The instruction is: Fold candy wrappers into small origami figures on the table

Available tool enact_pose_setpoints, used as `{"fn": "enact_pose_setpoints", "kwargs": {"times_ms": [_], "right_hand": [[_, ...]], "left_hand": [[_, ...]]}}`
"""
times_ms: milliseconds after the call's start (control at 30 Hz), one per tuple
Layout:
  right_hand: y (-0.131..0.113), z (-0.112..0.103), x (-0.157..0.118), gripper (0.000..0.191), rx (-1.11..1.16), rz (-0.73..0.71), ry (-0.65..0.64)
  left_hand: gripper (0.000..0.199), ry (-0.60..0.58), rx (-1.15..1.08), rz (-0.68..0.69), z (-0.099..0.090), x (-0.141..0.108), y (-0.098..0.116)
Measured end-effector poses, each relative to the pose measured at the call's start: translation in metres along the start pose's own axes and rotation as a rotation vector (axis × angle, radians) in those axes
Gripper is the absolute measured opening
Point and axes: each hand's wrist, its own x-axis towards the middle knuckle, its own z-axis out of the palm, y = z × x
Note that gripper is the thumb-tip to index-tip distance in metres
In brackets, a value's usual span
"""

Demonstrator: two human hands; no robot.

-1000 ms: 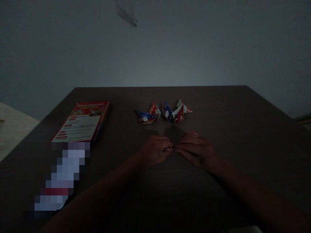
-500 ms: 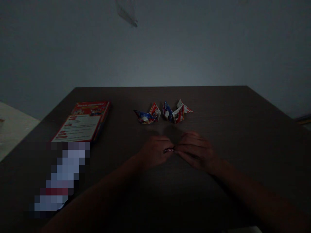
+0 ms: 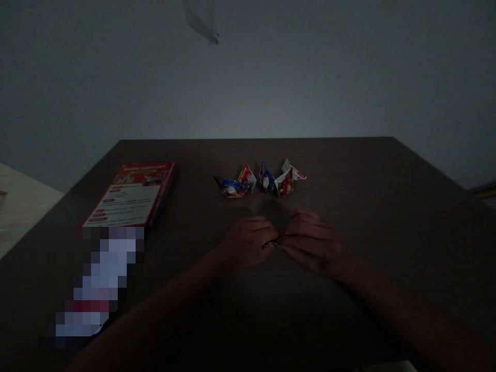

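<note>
My left hand (image 3: 250, 240) and my right hand (image 3: 312, 240) meet over the middle of the table, fingers pinched close together. Between them is a small folded paper piece (image 3: 270, 243), mostly hidden; only a narrow edge with light marks shows. Both hands grip it. Just beyond my hands stand two folded paper figures: one blue and red (image 3: 237, 186) on the left, and one blue, white and red (image 3: 282, 180) on the right, both with pointed tips turned up.
On the dark table (image 3: 349, 175), a red booklet or flat box (image 3: 132, 194) with a white printed panel lies to the left. A pixelated blurred patch covers whatever is in front of it. Behind the table rises a grey wall (image 3: 310, 67) with a clear plastic thing (image 3: 203, 23) on it.
My hands stay almost in place. The visible edge of the folded paper between my fingers has tilted slightly and dropped a little.
</note>
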Motion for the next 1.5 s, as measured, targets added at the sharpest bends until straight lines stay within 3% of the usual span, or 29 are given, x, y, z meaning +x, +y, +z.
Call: {"fn": "enact_pose_setpoints", "kwargs": {"times_ms": [300,400,633,800,967,1100,1200,1267,1400,1500], "right_hand": [[0.000,0.002,0.000,0.018,-0.017,-0.011,0.014],[0.002,0.000,-0.001,0.021,-0.058,0.003,0.061],[0.005,-0.008,-0.004,0.022,-0.250,0.105,0.124],[0.006,-0.006,-0.003,0.027,-0.136,0.184,0.120],[0.003,-0.005,-0.002,0.031,0.042,0.316,0.169],[0.002,-0.002,-0.003,0.033,0.034,0.406,0.178],[0.004,0.003,-0.007,0.039,0.030,0.430,0.183],[0.005,0.005,-0.010,0.046,0.058,0.456,0.187],[0.005,0.005,-0.013,0.052,0.140,0.507,0.194],[0.003,0.002,-0.011,0.047,0.138,0.553,0.195]], "left_hand": [[0.012,0.031,0.070,0.024,0.000,-0.001,0.001],[0.012,0.077,0.041,-0.043,0.001,-0.001,0.001],[0.033,0.196,-0.199,-0.238,0.000,0.000,0.004],[0.035,0.248,-0.238,-0.241,-0.002,0.001,0.006],[0.050,0.238,-0.341,-0.244,-0.005,0.001,0.011],[0.027,0.309,-0.546,-0.415,0.003,0.002,0.011],[0.033,0.346,-0.786,-0.610,0.011,0.002,0.006],[0.038,0.325,-0.912,-0.670,0.013,0.002,0.001],[0.017,0.110,-0.856,-0.778,0.007,0.002,-0.003],[0.018,0.114,-0.784,-0.817,0.001,0.003,-0.001]]}}
